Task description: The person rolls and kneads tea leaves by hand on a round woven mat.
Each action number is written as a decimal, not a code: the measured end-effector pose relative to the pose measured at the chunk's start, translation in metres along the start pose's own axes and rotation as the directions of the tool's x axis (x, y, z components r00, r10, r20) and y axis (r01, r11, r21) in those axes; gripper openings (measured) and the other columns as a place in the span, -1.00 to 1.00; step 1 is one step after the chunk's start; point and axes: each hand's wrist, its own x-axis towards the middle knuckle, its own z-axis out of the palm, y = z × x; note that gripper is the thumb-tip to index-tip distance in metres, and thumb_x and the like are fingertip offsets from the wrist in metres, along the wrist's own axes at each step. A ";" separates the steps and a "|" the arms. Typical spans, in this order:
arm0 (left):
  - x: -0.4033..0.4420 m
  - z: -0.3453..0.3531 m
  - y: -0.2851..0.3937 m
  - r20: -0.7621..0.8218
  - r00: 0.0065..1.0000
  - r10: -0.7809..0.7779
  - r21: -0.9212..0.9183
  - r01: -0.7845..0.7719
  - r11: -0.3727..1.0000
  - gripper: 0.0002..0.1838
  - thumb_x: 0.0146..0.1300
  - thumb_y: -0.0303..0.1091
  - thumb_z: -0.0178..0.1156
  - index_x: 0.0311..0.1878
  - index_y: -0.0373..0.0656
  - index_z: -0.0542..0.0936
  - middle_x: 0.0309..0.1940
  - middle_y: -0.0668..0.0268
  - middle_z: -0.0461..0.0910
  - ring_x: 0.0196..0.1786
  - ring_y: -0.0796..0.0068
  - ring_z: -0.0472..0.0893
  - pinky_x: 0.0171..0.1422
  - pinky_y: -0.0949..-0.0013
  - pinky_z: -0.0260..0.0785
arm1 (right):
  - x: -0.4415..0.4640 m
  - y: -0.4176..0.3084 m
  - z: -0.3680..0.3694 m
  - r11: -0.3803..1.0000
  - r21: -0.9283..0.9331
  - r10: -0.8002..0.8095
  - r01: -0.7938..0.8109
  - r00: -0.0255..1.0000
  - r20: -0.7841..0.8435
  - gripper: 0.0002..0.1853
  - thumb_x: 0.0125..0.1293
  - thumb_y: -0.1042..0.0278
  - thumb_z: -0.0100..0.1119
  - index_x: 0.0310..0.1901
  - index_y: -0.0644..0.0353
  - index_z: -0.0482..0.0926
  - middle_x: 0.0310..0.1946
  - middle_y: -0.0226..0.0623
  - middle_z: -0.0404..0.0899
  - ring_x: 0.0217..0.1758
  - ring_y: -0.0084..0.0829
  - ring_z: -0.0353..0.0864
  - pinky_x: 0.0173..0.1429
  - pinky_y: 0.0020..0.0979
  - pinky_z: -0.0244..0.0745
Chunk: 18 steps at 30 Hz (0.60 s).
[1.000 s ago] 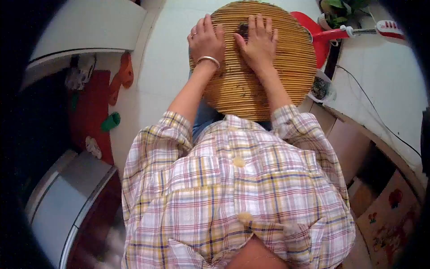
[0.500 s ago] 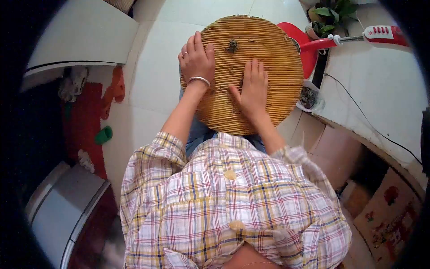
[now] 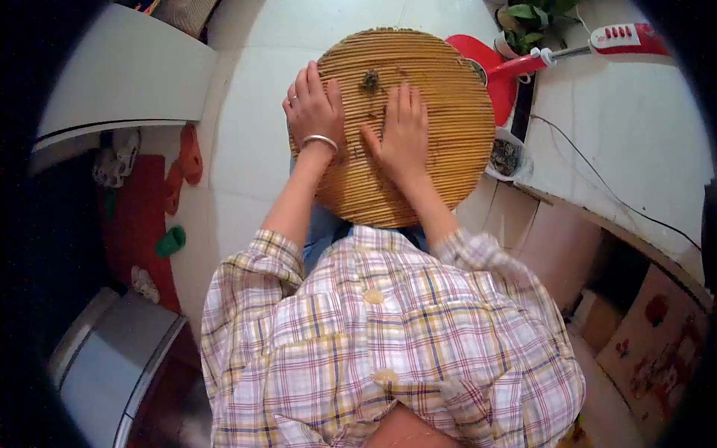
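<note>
A round board of thin yellow stalks (image 3: 448, 134) lies across my lap. My left hand (image 3: 314, 116), with a ring and a silver bracelet, rests palm down on its left side near the rim, fingers stretched out. Flat on the middle of the board is my right hand (image 3: 403, 138), fingers extended and thumb apart. Just beyond and between the hands sits a small dark clump (image 3: 370, 81) of dry-looking bits. A few dark crumbs are scattered on the stalks near the right hand. What lies under my palms is hidden.
A red round base (image 3: 504, 93) with a pole and control panel (image 3: 627, 39) stands behind the board. To the right are a plastic-lined container (image 3: 508, 157) of dark bits and a black cable (image 3: 597, 175). Orange slippers (image 3: 191, 155) and a green cup-like object (image 3: 172, 241) are at left.
The view has shifted a little, so the board and both hands appear further left. My right hand has slid away from me across the stalks, its fingertips closer to level with the clump.
</note>
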 end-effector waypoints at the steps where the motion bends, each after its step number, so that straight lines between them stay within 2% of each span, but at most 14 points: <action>1: -0.001 0.001 -0.002 0.000 1.000 0.002 -0.011 -0.002 1.000 -0.45 0.44 -0.05 -0.08 0.37 -0.17 0.34 0.27 0.16 0.42 0.29 0.17 0.40 0.39 0.07 0.16 | 0.022 -0.001 0.007 1.000 -0.017 -0.004 0.003 0.999 -0.049 -0.07 0.28 -0.22 0.08 0.42 0.43 0.12 0.47 0.10 0.05 0.56 0.04 -0.04 0.58 -0.02 -0.16; 3: 0.000 -0.002 0.000 0.020 1.000 -0.004 -0.033 0.004 0.999 -0.45 0.44 -0.06 -0.07 0.37 -0.18 0.34 0.28 0.17 0.41 0.29 0.17 0.40 0.38 0.08 0.16 | 0.035 -0.002 0.006 0.999 -0.049 0.019 -0.022 0.998 -0.059 -0.07 0.29 -0.25 0.05 0.42 0.42 0.11 0.48 0.10 0.04 0.56 0.02 -0.04 0.59 -0.03 -0.19; 6: -0.001 0.004 -0.004 0.022 1.000 -0.008 -0.003 0.008 1.000 -0.46 0.44 -0.07 -0.08 0.37 -0.18 0.34 0.28 0.17 0.41 0.29 0.17 0.40 0.37 0.07 0.17 | -0.013 0.004 0.001 0.999 0.023 -0.037 0.037 0.999 0.036 -0.06 0.29 -0.29 0.03 0.42 0.40 0.13 0.48 0.09 0.04 0.55 0.06 -0.04 0.57 0.02 -0.16; 9: -0.001 0.005 -0.003 0.014 1.000 -0.023 0.005 0.023 1.000 -0.45 0.45 -0.06 -0.09 0.37 -0.18 0.34 0.28 0.17 0.41 0.30 0.18 0.40 0.37 0.07 0.17 | -0.032 0.005 0.003 1.000 0.003 -0.030 0.030 0.998 0.046 -0.05 0.28 -0.31 0.03 0.42 0.39 0.13 0.48 0.09 0.03 0.55 0.07 -0.06 0.56 0.03 -0.14; 11: 0.000 0.002 -0.002 -0.001 1.000 0.001 -0.023 -0.001 1.000 -0.45 0.44 -0.05 -0.08 0.37 -0.17 0.34 0.28 0.17 0.41 0.30 0.17 0.40 0.37 0.07 0.17 | 0.003 0.001 0.008 1.000 -0.002 -0.003 0.003 1.000 0.031 -0.04 0.26 -0.32 0.04 0.43 0.38 0.13 0.48 0.08 0.03 0.56 0.07 -0.06 0.57 0.03 -0.16; 13: -0.001 0.001 -0.002 -0.001 1.000 -0.005 -0.016 0.005 1.000 -0.44 0.44 -0.04 -0.08 0.38 -0.17 0.34 0.28 0.17 0.41 0.30 0.16 0.40 0.37 0.07 0.17 | 0.037 -0.001 0.013 0.998 -0.054 0.023 -0.027 0.998 -0.065 -0.03 0.25 -0.32 0.07 0.43 0.38 0.13 0.48 0.08 0.02 0.56 0.06 -0.07 0.57 0.03 -0.18; 15: 0.000 0.002 -0.004 0.024 1.000 -0.005 -0.004 0.005 1.000 -0.45 0.44 -0.05 -0.08 0.37 -0.16 0.34 0.28 0.17 0.41 0.30 0.15 0.40 0.37 0.07 0.17 | 0.020 0.000 0.009 0.999 -0.042 0.008 -0.011 0.997 -0.074 -0.02 0.25 -0.32 0.06 0.43 0.37 0.12 0.49 0.06 0.02 0.57 0.04 -0.08 0.57 0.04 -0.18; 17: 0.000 0.004 -0.002 0.031 0.999 -0.014 -0.027 0.015 1.000 -0.45 0.44 -0.05 -0.08 0.38 -0.16 0.33 0.29 0.16 0.41 0.30 0.14 0.39 0.37 0.06 0.16 | -0.028 0.002 -0.007 1.000 -0.001 -0.012 0.012 0.994 0.105 -0.04 0.26 -0.31 0.06 0.44 0.36 0.10 0.49 0.04 0.02 0.57 0.04 -0.09 0.57 0.05 -0.17; 18: 0.001 0.002 0.000 0.028 0.999 -0.027 -0.050 0.028 0.998 -0.45 0.45 -0.05 -0.10 0.38 -0.15 0.33 0.30 0.13 0.40 0.32 0.11 0.38 0.40 0.04 0.14 | -0.036 0.000 -0.013 1.000 -0.002 -0.026 0.026 0.995 0.099 -0.04 0.27 -0.29 0.05 0.45 0.36 0.08 0.49 0.03 0.02 0.57 0.03 -0.08 0.56 0.06 -0.16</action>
